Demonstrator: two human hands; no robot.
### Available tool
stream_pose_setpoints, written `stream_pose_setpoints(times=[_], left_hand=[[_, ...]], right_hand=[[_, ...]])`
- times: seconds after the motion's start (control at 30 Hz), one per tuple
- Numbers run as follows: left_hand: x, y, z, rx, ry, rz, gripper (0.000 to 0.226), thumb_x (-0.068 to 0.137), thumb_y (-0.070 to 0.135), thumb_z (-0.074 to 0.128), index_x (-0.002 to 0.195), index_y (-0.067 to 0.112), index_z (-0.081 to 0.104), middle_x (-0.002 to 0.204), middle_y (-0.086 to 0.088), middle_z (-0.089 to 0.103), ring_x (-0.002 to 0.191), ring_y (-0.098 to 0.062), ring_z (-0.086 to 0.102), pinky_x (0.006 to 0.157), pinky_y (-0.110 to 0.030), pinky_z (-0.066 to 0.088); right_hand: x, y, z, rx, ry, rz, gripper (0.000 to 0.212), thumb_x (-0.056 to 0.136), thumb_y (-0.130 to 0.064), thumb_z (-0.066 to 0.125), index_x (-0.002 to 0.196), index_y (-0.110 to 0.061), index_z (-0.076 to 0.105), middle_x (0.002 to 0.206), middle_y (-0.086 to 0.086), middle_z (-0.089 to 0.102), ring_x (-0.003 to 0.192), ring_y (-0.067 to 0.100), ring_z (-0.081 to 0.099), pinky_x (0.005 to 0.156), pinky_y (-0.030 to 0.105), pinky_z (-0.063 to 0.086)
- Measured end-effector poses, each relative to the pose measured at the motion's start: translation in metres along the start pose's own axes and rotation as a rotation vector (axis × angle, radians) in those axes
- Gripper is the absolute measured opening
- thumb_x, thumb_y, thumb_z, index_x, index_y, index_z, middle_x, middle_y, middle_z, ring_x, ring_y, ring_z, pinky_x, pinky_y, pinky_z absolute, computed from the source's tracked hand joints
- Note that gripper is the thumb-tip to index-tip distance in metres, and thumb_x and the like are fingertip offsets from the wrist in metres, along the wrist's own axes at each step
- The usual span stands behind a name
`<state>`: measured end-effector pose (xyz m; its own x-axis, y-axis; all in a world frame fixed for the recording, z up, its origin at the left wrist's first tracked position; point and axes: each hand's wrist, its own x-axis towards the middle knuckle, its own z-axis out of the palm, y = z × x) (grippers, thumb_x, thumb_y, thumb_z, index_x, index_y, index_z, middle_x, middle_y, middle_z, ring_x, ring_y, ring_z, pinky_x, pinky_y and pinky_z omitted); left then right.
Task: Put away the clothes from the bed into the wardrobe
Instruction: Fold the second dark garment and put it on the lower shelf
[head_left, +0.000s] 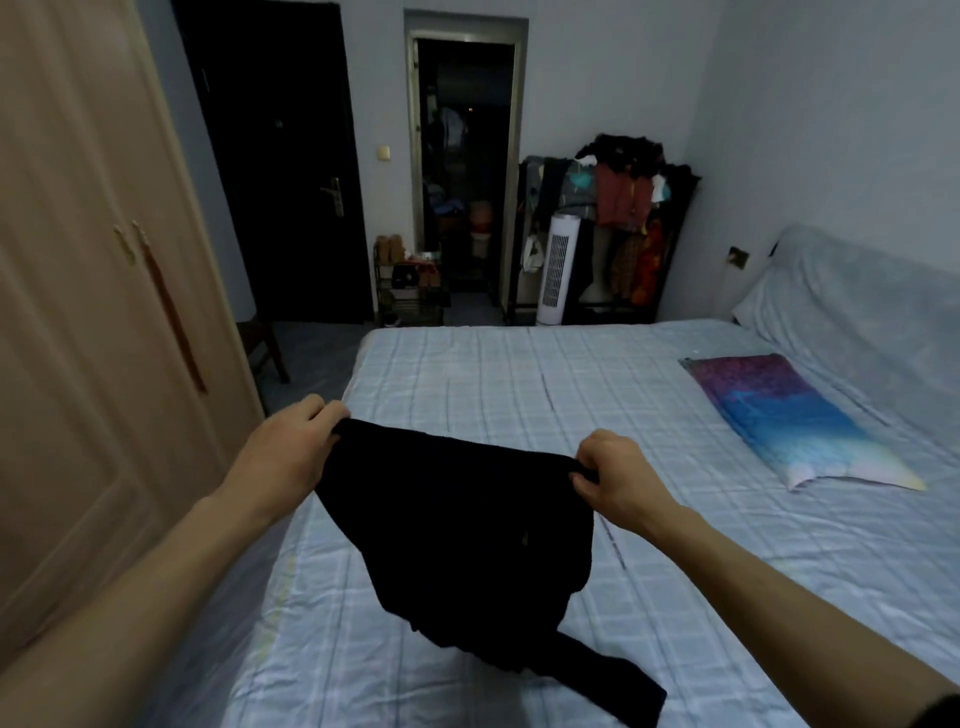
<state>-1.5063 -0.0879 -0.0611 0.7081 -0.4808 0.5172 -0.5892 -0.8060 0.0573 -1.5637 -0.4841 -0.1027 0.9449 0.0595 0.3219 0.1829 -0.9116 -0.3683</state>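
Observation:
A black garment (462, 525) hangs spread between both hands above the bed (519, 384), which has a pale blue checked sheet. My left hand (291, 447) pinches its upper left corner. My right hand (610, 470) grips its upper right corner. The garment's lower end trails on the sheet near the bed's front edge. The beige wardrobe (78, 312) stands along the left, with its doors closed.
A purple and blue pillow (789, 415) lies on the right of the bed. Beyond the bed stand a white tower fan (556, 270), a loaded clothes rack (623, 208), a shoe shelf (410, 280) and a dark door (291, 171). A narrow floor strip separates wardrobe and bed.

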Motion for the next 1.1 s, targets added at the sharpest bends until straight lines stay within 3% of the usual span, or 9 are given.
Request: stream_pose_setpoints(times=[0.1, 0.23, 0.37, 0.43, 0.6, 0.7, 0.8, 0.93, 1.1], left_hand=[[0.011, 0.008, -0.011, 0.011, -0.007, 0.029, 0.025, 0.081, 0.001, 0.071, 0.099, 0.011, 0.058, 0.085, -0.008, 0.052, 0.070, -0.029, 0.055, 0.059, -0.038, 0.049], [0.032, 0.022, -0.032, 0.010, 0.002, 0.035, 0.031, 0.077, -0.003, 0.072, 0.097, 0.014, 0.055, 0.084, -0.007, 0.051, 0.072, -0.028, 0.054, 0.061, -0.039, 0.049], [0.054, 0.044, -0.055, -0.005, 0.022, 0.119, 0.052, 0.080, 0.002, 0.069, 0.124, 0.021, 0.048, 0.097, -0.006, 0.052, 0.079, -0.024, 0.055, 0.069, -0.036, 0.049], [0.061, 0.055, -0.068, -0.009, 0.033, 0.199, 0.051, 0.085, 0.007, 0.066, 0.131, 0.020, 0.050, 0.107, -0.005, 0.052, 0.083, -0.018, 0.054, 0.072, -0.030, 0.047], [0.078, 0.066, -0.097, -0.052, 0.083, 0.294, 0.047, 0.087, -0.003, 0.065, 0.124, 0.022, 0.054, 0.115, 0.003, 0.052, 0.088, -0.014, 0.059, 0.075, -0.025, 0.049], [0.090, 0.073, -0.113, -0.086, 0.131, 0.338, 0.044, 0.089, -0.002, 0.062, 0.123, 0.024, 0.053, 0.117, 0.014, 0.046, 0.092, -0.010, 0.057, 0.080, -0.024, 0.050], [0.096, 0.080, -0.123, -0.092, 0.134, 0.387, 0.033, 0.091, 0.001, 0.060, 0.117, 0.021, 0.057, 0.117, 0.008, 0.049, 0.094, -0.011, 0.058, 0.081, -0.024, 0.049], [0.101, 0.084, -0.123, -0.099, 0.085, 0.402, 0.020, 0.091, 0.004, 0.063, 0.106, 0.018, 0.062, 0.104, 0.007, 0.056, 0.088, -0.010, 0.059, 0.077, -0.025, 0.050], [0.097, 0.081, -0.124, -0.091, 0.100, 0.324, 0.016, 0.079, 0.014, 0.081, 0.090, 0.013, 0.069, 0.084, 0.006, 0.062, 0.073, -0.009, 0.063, 0.065, -0.028, 0.053]], right_hand=[[0.001, -0.004, -0.020, -0.007, 0.100, -0.037, 0.033, 0.078, -0.007, 0.067, 0.064, -0.014, 0.039, 0.060, 0.001, 0.043, 0.057, 0.028, 0.045, 0.058, 0.031, 0.027], [0.012, -0.002, -0.062, 0.052, 0.244, -0.042, 0.029, 0.080, -0.003, 0.067, 0.066, -0.010, 0.042, 0.059, 0.004, 0.047, 0.056, 0.024, 0.043, 0.055, 0.033, 0.029], [0.028, 0.004, -0.104, 0.077, 0.366, -0.065, 0.024, 0.083, -0.001, 0.066, 0.075, -0.010, 0.045, 0.065, 0.002, 0.049, 0.060, 0.020, 0.045, 0.054, 0.032, 0.031], [0.035, 0.008, -0.124, 0.087, 0.396, -0.082, 0.024, 0.084, 0.000, 0.066, 0.079, -0.011, 0.046, 0.067, 0.001, 0.050, 0.062, 0.018, 0.047, 0.055, 0.029, 0.035], [0.053, 0.014, -0.165, 0.062, 0.452, -0.154, 0.016, 0.087, 0.002, 0.063, 0.093, -0.012, 0.059, 0.083, 0.006, 0.059, 0.075, 0.022, 0.056, 0.069, 0.031, 0.044], [0.064, 0.014, -0.188, 0.005, 0.517, -0.205, 0.024, 0.087, 0.005, 0.056, 0.102, -0.011, 0.067, 0.089, 0.009, 0.060, 0.078, 0.020, 0.055, 0.074, 0.029, 0.043], [0.070, 0.014, -0.209, -0.004, 0.562, -0.212, 0.024, 0.088, 0.006, 0.053, 0.099, -0.009, 0.068, 0.090, 0.008, 0.059, 0.078, 0.019, 0.054, 0.074, 0.028, 0.041], [0.071, 0.018, -0.227, -0.045, 0.556, -0.209, 0.022, 0.089, 0.005, 0.055, 0.100, -0.007, 0.069, 0.093, 0.008, 0.061, 0.081, 0.018, 0.053, 0.079, 0.023, 0.038], [0.063, 0.031, -0.237, -0.048, 0.580, -0.196, 0.020, 0.088, 0.006, 0.057, 0.099, -0.005, 0.070, 0.096, 0.012, 0.067, 0.085, 0.022, 0.060, 0.080, 0.019, 0.037]])
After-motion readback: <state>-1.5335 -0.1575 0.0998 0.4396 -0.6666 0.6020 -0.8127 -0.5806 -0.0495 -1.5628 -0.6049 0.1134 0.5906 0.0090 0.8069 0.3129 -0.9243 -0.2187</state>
